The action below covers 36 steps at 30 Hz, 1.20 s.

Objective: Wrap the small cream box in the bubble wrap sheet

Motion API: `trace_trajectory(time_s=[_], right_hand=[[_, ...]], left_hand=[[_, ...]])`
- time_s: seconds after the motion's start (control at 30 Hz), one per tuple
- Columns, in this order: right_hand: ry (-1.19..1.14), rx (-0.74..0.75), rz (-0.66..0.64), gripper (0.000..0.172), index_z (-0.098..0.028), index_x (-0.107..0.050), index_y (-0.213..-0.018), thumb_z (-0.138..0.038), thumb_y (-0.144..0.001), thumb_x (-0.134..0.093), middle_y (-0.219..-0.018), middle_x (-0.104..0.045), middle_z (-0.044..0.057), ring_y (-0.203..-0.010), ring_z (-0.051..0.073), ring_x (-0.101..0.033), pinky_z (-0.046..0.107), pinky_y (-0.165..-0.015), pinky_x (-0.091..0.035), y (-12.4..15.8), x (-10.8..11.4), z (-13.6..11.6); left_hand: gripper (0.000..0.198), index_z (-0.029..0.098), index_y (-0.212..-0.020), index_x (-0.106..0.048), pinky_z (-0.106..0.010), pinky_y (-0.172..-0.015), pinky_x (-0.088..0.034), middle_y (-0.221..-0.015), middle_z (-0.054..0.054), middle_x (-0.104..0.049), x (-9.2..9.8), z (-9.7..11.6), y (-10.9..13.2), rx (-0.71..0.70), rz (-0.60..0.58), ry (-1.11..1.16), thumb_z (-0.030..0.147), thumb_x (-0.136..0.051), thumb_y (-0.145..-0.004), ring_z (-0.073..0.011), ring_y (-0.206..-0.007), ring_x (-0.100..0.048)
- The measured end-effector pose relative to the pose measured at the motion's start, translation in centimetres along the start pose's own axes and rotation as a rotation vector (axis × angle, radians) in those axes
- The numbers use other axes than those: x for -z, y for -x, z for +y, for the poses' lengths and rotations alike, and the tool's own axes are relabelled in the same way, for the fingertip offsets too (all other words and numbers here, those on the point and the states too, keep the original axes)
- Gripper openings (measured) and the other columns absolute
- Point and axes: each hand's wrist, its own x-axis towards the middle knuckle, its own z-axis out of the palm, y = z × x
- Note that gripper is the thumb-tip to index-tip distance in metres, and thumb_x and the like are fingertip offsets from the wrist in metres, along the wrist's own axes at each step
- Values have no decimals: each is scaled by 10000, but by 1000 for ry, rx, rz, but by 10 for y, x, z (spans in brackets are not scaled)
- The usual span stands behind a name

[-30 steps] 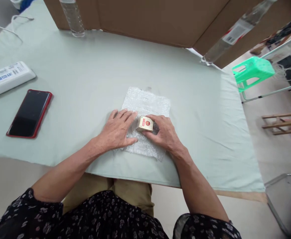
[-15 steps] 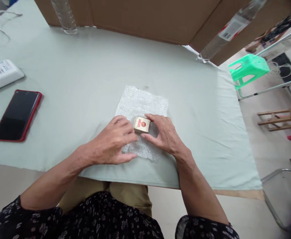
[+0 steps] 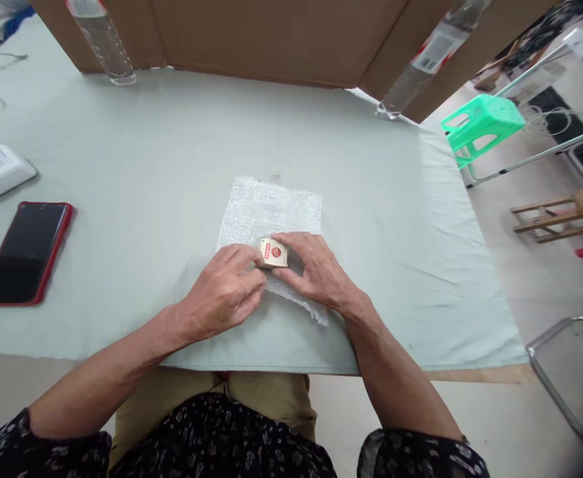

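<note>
A small cream box (image 3: 274, 253) with red print lies on a sheet of clear bubble wrap (image 3: 276, 206). My right hand (image 3: 316, 269) grips the box from the right, thumb along its near side and fingers along its far side. At the box's left end is my left hand (image 3: 229, 285), its fingers closed with the near-left part of the wrap gathered at them. That corner of the sheet is hidden by the hand. The wrap's near-right edge sticks out crumpled below my right hand.
A phone in a red case (image 3: 25, 253) and a white device (image 3: 0, 174) lie at the left. Behind stands a cardboard panel (image 3: 271, 40) with a plastic bottle (image 3: 105, 46) and another bottle (image 3: 423, 63) against it. A green stool (image 3: 485, 126) is off the table's right side.
My left hand's thumb and fingers have drawn together, and the wrap's near-left corner has gone from sight under them. My right hand keeps its hold on the box. The view has shifted slightly.
</note>
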Motion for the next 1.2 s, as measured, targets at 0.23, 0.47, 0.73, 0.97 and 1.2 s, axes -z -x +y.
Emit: trace_trajectory(time_s=[0.23, 0.47, 0.73, 0.97, 1.2], right_hand=[[-330, -34, -62, 522, -290, -625, -1324, -629, -991, -408, -1364, -659, 70, -1282, 277, -591, 490, -1106, -424, 1, 25, -5], [-288, -94, -28, 513, -257, -638, -1264, -500, -827, -753, -1303, -685, 90, -1187, 280, -656, 418, -995, -533, 6, 27, -13], [-357, -190, 194, 86, -228, -655, -842, -261, -922, -654, -1101, -759, 41, -1020, 194, -711, 318, -863, -529, 3, -2, -23], [-355, -215, 193, 83, -232, -651, -845, -269, -919, -651, -1102, -765, 36, -974, 183, -717, 313, -832, -520, 3, -1, -25], [-374, -234, 130, 102, -227, -639, -800, -238, -902, -641, -1093, -775, 33, -985, 189, -724, 325, -860, -514, 4, 6, -27]], left_hand=[[76, 175, -827, -616, -467, -980, -536, -1298, -167, -673, -6, -3, -2, 158, 151, 151, 154, -616, -900, -288, -1177, -653], [66, 187, -862, -640, -435, -1006, -542, -1272, -133, -711, -10, -8, -5, 248, 128, 269, 199, -618, -923, -250, -1171, -679], [88, 176, -854, -639, -320, -862, -552, -1105, -96, -736, -12, -11, -10, 305, 126, 356, 180, -621, -940, -188, -1019, -700], [141, 180, -786, -636, -274, -802, -541, -1019, -60, -744, -11, -10, -13, 317, 163, 382, 175, -655, -925, -160, -940, -702], [175, 177, -750, -619, -271, -774, -526, -988, -56, -738, -12, -9, -11, 335, 160, 419, 189, -694, -908, -156, -903, -698]])
